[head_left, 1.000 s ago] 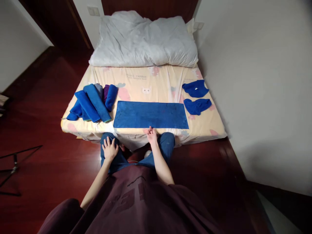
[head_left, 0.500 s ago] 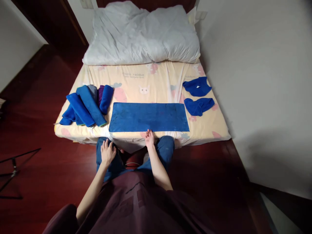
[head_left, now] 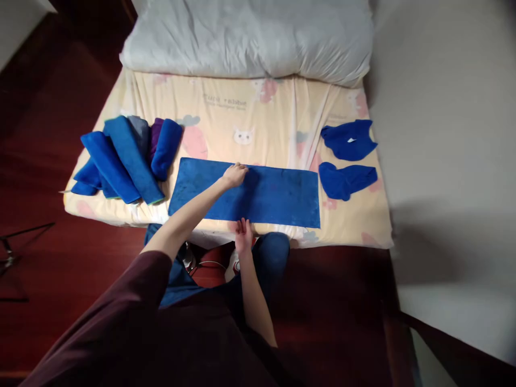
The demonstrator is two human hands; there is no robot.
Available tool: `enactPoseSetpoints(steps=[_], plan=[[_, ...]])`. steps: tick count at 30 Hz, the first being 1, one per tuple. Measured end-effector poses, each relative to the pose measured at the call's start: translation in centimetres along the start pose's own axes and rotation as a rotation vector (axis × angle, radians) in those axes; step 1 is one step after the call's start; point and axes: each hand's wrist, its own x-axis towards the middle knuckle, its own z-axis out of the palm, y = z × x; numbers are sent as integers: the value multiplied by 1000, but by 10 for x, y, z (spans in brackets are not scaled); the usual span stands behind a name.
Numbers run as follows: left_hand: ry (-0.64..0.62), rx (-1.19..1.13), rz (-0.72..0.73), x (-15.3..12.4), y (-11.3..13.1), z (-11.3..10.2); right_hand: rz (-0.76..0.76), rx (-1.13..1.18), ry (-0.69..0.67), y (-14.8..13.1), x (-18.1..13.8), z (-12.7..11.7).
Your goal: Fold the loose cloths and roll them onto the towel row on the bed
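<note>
A flat blue towel [head_left: 282, 196] lies lengthwise along the bed's near edge. Reaching across it, my left hand [head_left: 235, 175] is closed at the middle of its far edge, the fingers curled over the cloth. Part of the towel is hidden under my left forearm. At the near edge my right hand [head_left: 243, 236] is open, palm up, its fingertips at or just touching the towel's border. How firmly either hand touches the cloth is hard to tell.
Several rolled towels [head_left: 131, 158], blue, grey and purple, are piled on the left. Two crumpled blue cloths [head_left: 349, 181] lie on the right. A white quilt [head_left: 250, 40] covers the far end of the patterned bed [head_left: 217, 121]. Black stand legs [head_left: 8, 252] are on the floor.
My left hand has left my knee and moved forward and right to the towel's far edge. My right hand stays by the near edge. The view has tipped down and closer.
</note>
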Motion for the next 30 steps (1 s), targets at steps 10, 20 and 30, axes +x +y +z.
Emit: enactPoseSetpoints(steps=[10,20,30], plan=[[-156,-125,-212,100,4,27,33,-44,103,6,5,2],[8,-265,-315,115,-7,21,-21,-54,137,2,-2,9],[103,-387,-291,92,4,-11,-128,-149,117,-10,-20,8]])
